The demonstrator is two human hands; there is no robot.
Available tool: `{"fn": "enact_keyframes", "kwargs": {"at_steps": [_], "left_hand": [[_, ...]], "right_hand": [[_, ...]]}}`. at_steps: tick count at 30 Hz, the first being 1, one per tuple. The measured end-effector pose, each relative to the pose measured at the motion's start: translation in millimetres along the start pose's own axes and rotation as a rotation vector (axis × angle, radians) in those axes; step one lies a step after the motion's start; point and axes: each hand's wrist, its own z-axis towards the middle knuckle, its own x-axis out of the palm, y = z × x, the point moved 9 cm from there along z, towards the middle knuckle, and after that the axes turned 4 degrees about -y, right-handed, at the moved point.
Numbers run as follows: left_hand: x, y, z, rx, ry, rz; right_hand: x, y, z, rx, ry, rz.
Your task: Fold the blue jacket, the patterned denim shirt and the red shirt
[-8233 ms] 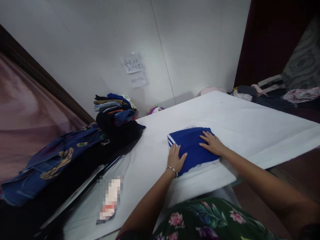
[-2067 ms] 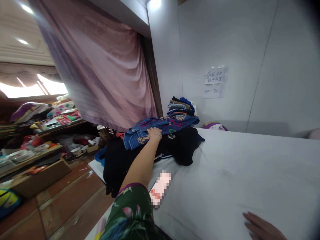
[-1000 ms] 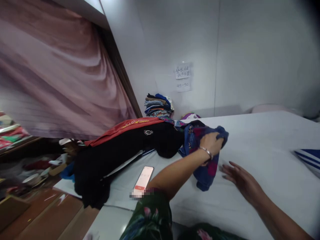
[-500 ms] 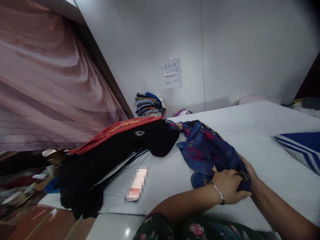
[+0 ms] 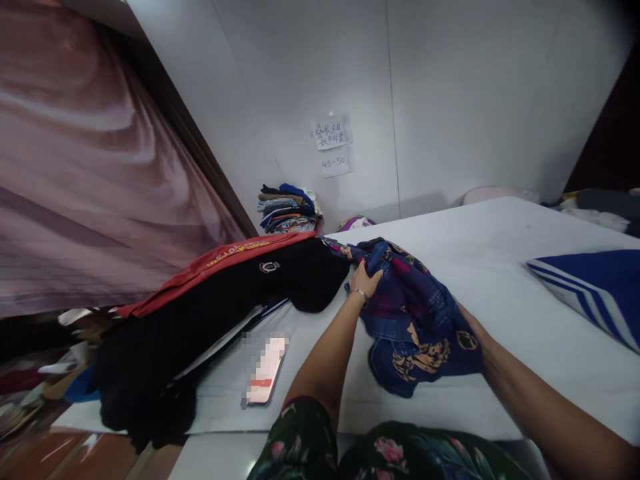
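While bunched on the white worktop (image 5: 500, 227), near its front edge: patterned denim garment (image 5: 415, 320), dark blue with gold and red prints.
Left hand (image 5: 366, 279): gripping the far upper edge of the denim garment, fingers clamped on a fold of the cloth, bracelet on the wrist.
Right hand: hidden under the right side of the denim garment, only the forearm visible; state of fingers impossible to tell.
Left of the garment: black clothing (image 5: 220, 307) with a red piece (image 5: 210, 257) on top, just beside the denim.
Near front edge: phone (image 5: 265, 370), lying flat.
Far right: folded blue striped garment (image 5: 595, 287), well apart.
Against the wall: stack of folded clothes (image 5: 287, 208).
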Motion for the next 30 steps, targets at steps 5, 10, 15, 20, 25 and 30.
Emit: {"fn": "enact_keyframes", "kwargs": {"at_steps": [5,10,15,20,25,30], "left_hand": [[21.6,-3.0,2.8,0.001,0.094,-0.067],[15.5,-11.0,-21.7,0.053,0.088,-0.179],[-11.3,21.2,-47.3,-0.093,0.071,-0.442],[-57.6,67.4,-71.7,-0.171,0.024,-0.603],[-98.5,117.4,-88.0,-0.217,-0.007,-0.365],[-94.7,137.9,-95.7,-0.229,0.117,0.093]], "right_hand": [[-5.3,6.5,-0.1,-0.061,-0.039,-0.012],[-12.4,40.0,-8.1,-0.407,-0.143,0.001],[-22.3,61.2,-17.4,-0.540,-0.218,-0.047],[-38.6,83.1,-43.1,-0.714,-0.355,-0.093],[-19.1,55.0,-61.4,-0.559,-0.260,-0.366],[19.7,58.6,-62.6,-0.442,-0.097,-0.868]]}}
